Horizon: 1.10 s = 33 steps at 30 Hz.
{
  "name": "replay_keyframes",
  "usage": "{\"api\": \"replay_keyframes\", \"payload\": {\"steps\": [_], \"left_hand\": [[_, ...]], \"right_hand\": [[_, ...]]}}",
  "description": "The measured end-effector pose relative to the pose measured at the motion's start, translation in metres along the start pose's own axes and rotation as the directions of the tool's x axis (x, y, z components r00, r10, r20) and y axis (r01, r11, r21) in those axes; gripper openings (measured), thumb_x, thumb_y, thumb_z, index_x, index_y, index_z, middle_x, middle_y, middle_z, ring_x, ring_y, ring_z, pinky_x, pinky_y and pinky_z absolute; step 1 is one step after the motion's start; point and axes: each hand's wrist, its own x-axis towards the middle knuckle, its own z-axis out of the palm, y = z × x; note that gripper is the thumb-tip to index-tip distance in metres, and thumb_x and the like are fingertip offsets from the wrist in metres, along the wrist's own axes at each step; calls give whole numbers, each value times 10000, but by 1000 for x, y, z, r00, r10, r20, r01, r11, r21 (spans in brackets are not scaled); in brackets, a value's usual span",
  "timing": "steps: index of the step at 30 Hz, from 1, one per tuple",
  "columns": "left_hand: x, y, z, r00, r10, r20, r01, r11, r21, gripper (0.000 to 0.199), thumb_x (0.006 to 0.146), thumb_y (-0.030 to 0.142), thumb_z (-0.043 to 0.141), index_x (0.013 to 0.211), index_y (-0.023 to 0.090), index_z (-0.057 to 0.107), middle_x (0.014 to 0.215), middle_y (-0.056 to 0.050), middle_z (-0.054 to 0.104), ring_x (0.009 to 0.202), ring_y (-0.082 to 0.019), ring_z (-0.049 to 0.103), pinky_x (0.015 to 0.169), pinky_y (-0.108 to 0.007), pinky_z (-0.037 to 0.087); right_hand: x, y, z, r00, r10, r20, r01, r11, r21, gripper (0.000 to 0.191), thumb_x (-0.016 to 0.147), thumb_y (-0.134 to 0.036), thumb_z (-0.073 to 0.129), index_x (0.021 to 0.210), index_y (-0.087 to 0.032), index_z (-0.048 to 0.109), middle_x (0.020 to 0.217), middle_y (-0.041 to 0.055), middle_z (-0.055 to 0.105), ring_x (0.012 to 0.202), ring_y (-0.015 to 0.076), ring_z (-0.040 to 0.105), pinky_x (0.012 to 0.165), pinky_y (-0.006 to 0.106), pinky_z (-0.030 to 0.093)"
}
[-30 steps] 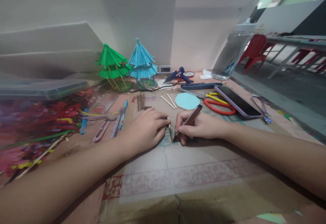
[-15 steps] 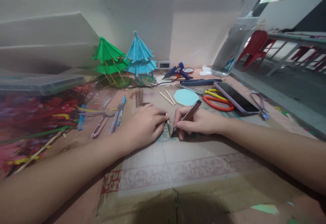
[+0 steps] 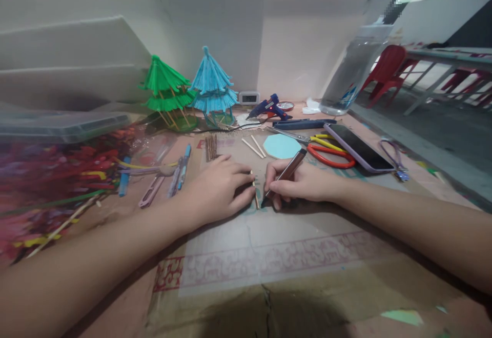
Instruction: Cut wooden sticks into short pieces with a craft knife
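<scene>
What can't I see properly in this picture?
All in the head view:
- Part of the little stick: hidden by fingers of the left hand.
- Part of the brown marker: covered by the right hand gripping it.
- Numbers on the small white display: too small to read.
- The colourful scraps: too blurred to tell each piece apart, and the pile is cut off by the left edge.

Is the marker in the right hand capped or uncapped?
Uncapped: the marker in the right hand shows a narrow dark tip beside the lower end of the thin stick.
</scene>
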Motion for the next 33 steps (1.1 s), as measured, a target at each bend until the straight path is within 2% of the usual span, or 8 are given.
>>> {"api": "replay_keyframes", "payload": {"steps": [4, 6, 12, 17, 23, 27, 29, 33], "left_hand": [[0, 2, -6, 998, -8, 55, 9, 1000, -7, 523, 878, 636, 640, 1059, 157, 746, 1200, -146, 733, 1109, -333, 684, 1142, -606, 364], [0, 3, -7, 997, -7, 79, 7, 1000, 4, 645, 795, 704, 695, 1105, 139, 719, 1239, -161, 713, 1154, -349, 661, 1165, -595, 343], [2, 6, -6, 990, -66, 122, 70, 997, -27, 501, 811, 581, 734, 1112, 185, 674, 1171, -108, 717, 1131, -318, 656, 1131, -551, 388], [2, 7, -3, 988, -110, 105, 116, 992, -51, 499, 824, 533, 736, 1165, 182, 637, 1118, -102, 712, 1078, -316, 658, 1040, -532, 455], [1, 3, -2, 993, -29, 116, 31, 999, -12, 525, 878, 636, 668, 1137, 179, 656, 1149, -113, 716, 1143, -323, 646, 1110, -561, 386], [3, -3, -2, 995, 43, 92, -44, 999, 5, 336, 1049, 398, 449, 1091, 168, 691, 1160, -126, 730, 1098, -288, 675, 1043, -515, 448], [4, -5, 0, 996, 44, 77, -45, 999, 13, 326, 1052, 269, 399, 1067, 164, 707, 1154, -124, 737, 1076, -277, 685, 993, -487, 483], [4, -7, 3, 998, 47, 44, -48, 999, 23, 267, 1011, 208, 456, 1047, 165, 717, 1111, -113, 747, 1067, -275, 691, 952, -455, 513]], "right_hand": [[1, 2, 0, 996, -31, -90, 36, 998, 59, 243, 844, -363, 704, 802, -180, 550, 586, 1, 681, 475, 90, 546, 443, 188, 405], [1, 3, 0, 991, -54, -126, 62, 996, 63, 221, 847, -348, 687, 801, -180, 549, 575, -1, 672, 463, 84, 522, 443, 189, 396], [1, -2, 0, 985, -66, -158, 67, 998, 3, 119, 858, -285, 644, 871, -178, 592, 603, -15, 662, 485, 87, 510, 472, 202, 407], [1, 0, 0, 985, -108, -132, 107, 994, -11, 127, 852, -276, 679, 874, -179, 601, 653, -11, 665, 524, 86, 533, 488, 208, 410], [2, 3, 2, 983, -99, -153, 100, 995, 3, 140, 873, -277, 651, 835, -187, 551, 657, -4, 689, 493, 71, 506, 456, 193, 386], [2, -1, 4, 981, -61, -183, 48, 996, -75, 153, 860, -225, 627, 768, -202, 507, 601, -22, 669, 475, 74, 518, 447, 186, 381], [1, -2, 5, 979, -42, -199, 24, 996, -90, 163, 859, -231, 626, 755, -206, 503, 574, -29, 651, 468, 83, 528, 442, 190, 382], [3, -1, 5, 977, -39, -212, 13, 992, -124, 157, 867, -225, 620, 759, -205, 507, 581, -22, 656, 474, 88, 541, 443, 193, 385]]}}
